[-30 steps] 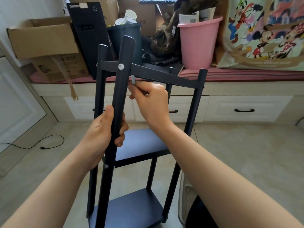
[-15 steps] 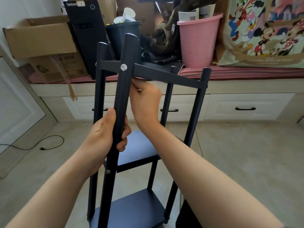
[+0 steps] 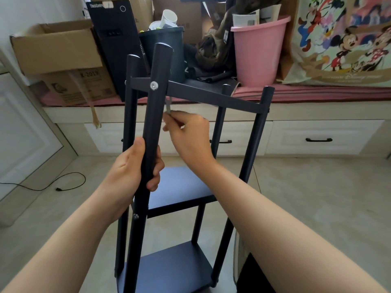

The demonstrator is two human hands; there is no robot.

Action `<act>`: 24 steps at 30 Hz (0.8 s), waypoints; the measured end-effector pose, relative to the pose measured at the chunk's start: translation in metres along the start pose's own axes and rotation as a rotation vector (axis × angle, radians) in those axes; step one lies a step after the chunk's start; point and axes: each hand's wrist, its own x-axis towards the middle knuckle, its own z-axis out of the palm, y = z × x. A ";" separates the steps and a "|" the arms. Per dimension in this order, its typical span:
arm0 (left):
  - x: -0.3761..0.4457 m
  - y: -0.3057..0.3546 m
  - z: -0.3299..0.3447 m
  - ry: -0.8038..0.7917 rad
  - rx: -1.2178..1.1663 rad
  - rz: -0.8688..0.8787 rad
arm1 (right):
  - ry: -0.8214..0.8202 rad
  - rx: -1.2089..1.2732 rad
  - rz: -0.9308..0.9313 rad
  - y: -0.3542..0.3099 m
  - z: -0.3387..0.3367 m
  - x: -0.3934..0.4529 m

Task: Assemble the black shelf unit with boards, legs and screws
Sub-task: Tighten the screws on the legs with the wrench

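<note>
- While the left hand [image 3: 129, 172] wraps its fingers and thumb round the near front leg [image 3: 151, 132] of the black shelf unit [image 3: 179, 182], about halfway up, the right hand [image 3: 188, 134] pinches a small metal key [image 3: 168, 105] just below the top board [image 3: 211, 95].
- So both grips are clamped: the left on the leg, the right on the key's lower arm, whose free end pokes out between the fingers.
- The shelf unit stands upright on the floor [image 3: 306, 197] directly in front of the person, with three boards already between four legs.
- A silver screw [image 3: 154, 85] sits in the near leg at the level of the top board, its head facing the camera.
- The relation that matters: the key stands nearly vertical, its upper tip rising behind the leg towards the underside of the board's corner, just right of and below the screw head.
- Whether the tip is seated in a fastener there cannot be told; the leg hides it.
- The right hand is much the nearer to that joint; the left serves as a brace lower down.
- My judgement: the unit is nearly assembled, and the step in hand is tightening this top corner.
</note>
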 end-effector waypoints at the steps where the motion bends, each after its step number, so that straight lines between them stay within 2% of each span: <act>1: 0.000 0.000 -0.001 0.005 0.005 0.006 | -0.045 -0.033 0.002 0.002 -0.006 -0.003; 5: -0.002 0.001 -0.002 0.051 0.079 0.061 | -0.156 -0.113 0.058 0.011 -0.036 -0.011; 13: -0.004 0.000 -0.007 0.066 0.291 0.125 | -0.130 -0.300 0.127 0.031 -0.102 -0.022; 18: -0.006 0.000 -0.011 0.121 0.357 0.152 | -0.130 -0.410 0.271 0.052 -0.129 -0.021; 21: -0.006 0.000 -0.014 0.179 0.419 0.176 | -0.138 -0.325 0.405 0.062 -0.136 -0.020; 24: -0.004 -0.002 -0.018 0.243 0.505 0.197 | -0.061 -0.239 0.449 0.065 -0.135 -0.016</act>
